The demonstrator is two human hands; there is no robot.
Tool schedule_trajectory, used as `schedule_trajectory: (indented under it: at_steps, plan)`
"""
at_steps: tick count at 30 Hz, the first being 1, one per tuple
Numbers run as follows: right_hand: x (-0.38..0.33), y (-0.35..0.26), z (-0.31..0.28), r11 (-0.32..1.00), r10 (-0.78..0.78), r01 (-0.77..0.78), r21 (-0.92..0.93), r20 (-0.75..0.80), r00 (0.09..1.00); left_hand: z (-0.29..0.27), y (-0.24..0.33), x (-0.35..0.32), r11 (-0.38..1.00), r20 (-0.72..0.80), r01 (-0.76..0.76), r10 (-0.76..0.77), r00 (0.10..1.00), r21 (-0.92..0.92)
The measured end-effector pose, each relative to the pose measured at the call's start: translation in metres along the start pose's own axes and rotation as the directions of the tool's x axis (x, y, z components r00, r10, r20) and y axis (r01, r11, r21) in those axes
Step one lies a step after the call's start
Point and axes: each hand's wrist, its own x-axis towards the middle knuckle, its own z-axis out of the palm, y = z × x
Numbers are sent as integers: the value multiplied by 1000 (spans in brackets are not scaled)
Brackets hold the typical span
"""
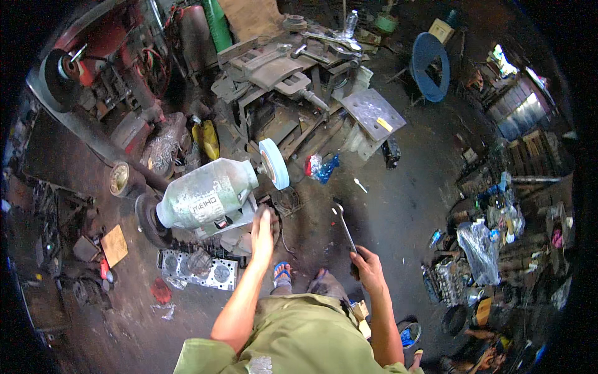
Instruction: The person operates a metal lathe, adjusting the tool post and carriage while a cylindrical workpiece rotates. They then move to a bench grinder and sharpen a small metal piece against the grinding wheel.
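Observation:
A grey-green bench grinder (pixel 208 193) stands to my left, with a pale blue grinding wheel (pixel 274 164) on its right end and a dark wheel (pixel 149 219) on the other. My left hand (pixel 264 232) is beside the grinder's base, just below the blue wheel. Its fingers point forward and look stretched out; I cannot tell whether the darkened fingertips touch the base. In my right hand (pixel 367 268) is a metal wrench (pixel 346 232), gripped near its lower end. The wrench's far end points forward and slightly left, over the floor, apart from the grinder.
Ahead is a cluttered metal workbench (pixel 268 68) with a vise, hammer and wrenches. A metal plate (pixel 374 114) sits right of it. An engine cylinder head (pixel 199 269) lies below the grinder. A blue round chair (pixel 430 67) stands far right. Plastic-wrapped parts (pixel 479 249) lie at right.

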Motion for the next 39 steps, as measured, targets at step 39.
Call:
schedule_trajectory:
  at_steps: [39]
  plan:
    - [146, -54, 81, 788, -424, 542, -293, 379, 822, 76, 46, 124, 831, -93, -163, 134, 987, -532]
